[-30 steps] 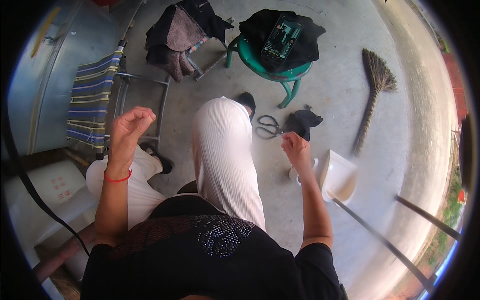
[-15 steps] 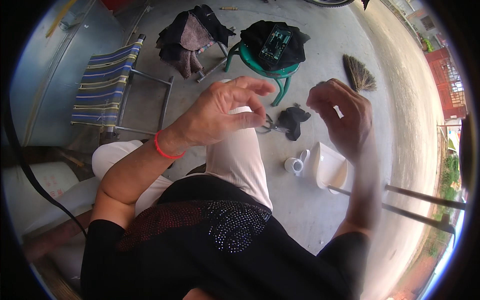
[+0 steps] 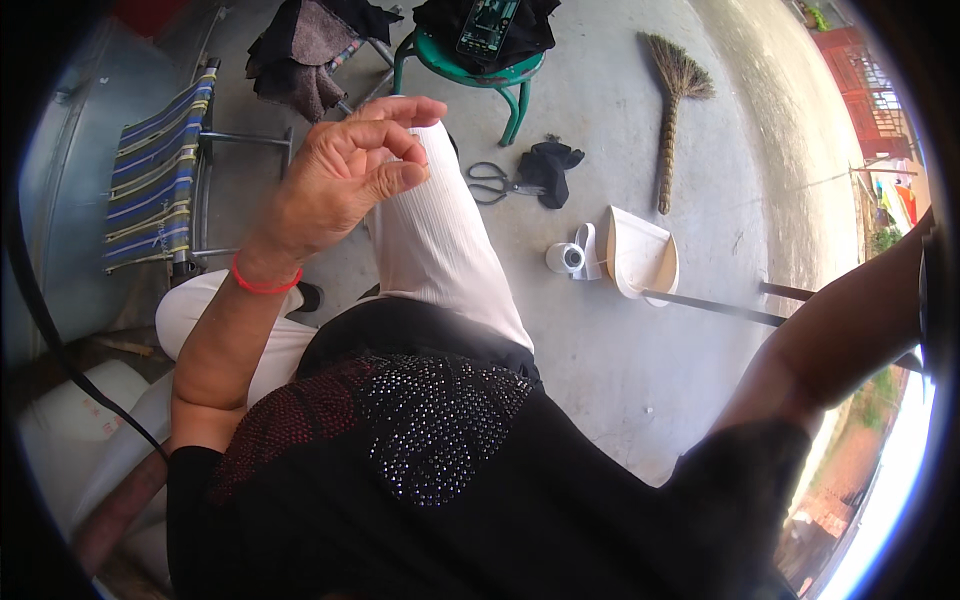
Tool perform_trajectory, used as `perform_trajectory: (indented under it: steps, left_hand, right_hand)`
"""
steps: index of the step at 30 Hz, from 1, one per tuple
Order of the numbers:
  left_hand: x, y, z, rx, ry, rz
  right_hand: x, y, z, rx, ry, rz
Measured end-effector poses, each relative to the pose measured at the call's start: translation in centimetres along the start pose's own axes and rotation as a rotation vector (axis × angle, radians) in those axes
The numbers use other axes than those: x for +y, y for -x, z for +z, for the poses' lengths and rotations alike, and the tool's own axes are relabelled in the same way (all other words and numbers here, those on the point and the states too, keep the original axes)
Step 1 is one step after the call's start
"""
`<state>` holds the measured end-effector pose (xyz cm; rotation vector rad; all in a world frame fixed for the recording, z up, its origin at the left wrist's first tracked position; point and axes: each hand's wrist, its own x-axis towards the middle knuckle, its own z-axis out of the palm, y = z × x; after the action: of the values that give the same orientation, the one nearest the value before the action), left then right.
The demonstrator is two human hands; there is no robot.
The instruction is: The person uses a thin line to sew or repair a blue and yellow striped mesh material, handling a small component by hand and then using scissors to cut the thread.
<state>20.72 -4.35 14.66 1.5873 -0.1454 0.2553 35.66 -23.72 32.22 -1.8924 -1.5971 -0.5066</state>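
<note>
My left hand (image 3: 340,175) is raised over my pale trouser leg (image 3: 440,220), its thumb and index finger pinched together and the other fingers loosely bent. Whatever the fingertips hold, if anything, is too small to make out. A red band (image 3: 266,284) circles that wrist. My right arm (image 3: 840,320) stretches far out to the right, and its hand lies beyond the picture's edge. On the floor past my knee are scissors (image 3: 488,184) beside a black cloth piece (image 3: 548,172). Nearer stands a white spool-like roll (image 3: 566,258) with a white strip next to it.
A white dustpan (image 3: 640,250) and a straw broom (image 3: 672,120) lie to the right. Ahead, a green stool (image 3: 518,76) bears black cloth and a phone (image 3: 488,26). Dark and brown cloths (image 3: 305,55) hang over a metal-legged seat. A striped folding chair (image 3: 155,175) stands left.
My right hand has swung away from near the left hand and out past the right edge. The left hand has moved leftward and pinches more tightly. The view has shifted, showing the whole broom.
</note>
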Motion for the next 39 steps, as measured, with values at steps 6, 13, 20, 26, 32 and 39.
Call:
perform_trajectory:
  steps: [6,13,20,26,32,39]
  left_hand:
    - [6.3,0.8,2.3,-0.093,0.243,0.142]
    - [7.4,5.7,1.4,-0.19,0.464,-0.065]
    - [9.4,7.3,-1.4,-0.47,0.73,0.147]
    - [10.8,6.6,-2.3,-0.641,0.814,0.387]
    - [8.7,7.6,-3.1,-0.685,0.815,0.423]
    - [6.9,7.8,-4.6,-0.681,0.761,0.412]
  right_hand:
    - [-5.7,0.4,6.7,-0.126,-0.308,-0.149]
    - [-6.1,3.1,6.8,-0.245,-0.543,-0.133]
    - [-6.3,1.9,3.5,-0.77,-0.887,-0.219]
    - [-5.8,2.0,5.9,-0.684,-1.444,-0.474]
    - [-8.1,1.8,8.6,-0.425,-1.577,-0.337]
    - [-14.2,3.4,13.5,0.035,-2.246,-0.188]
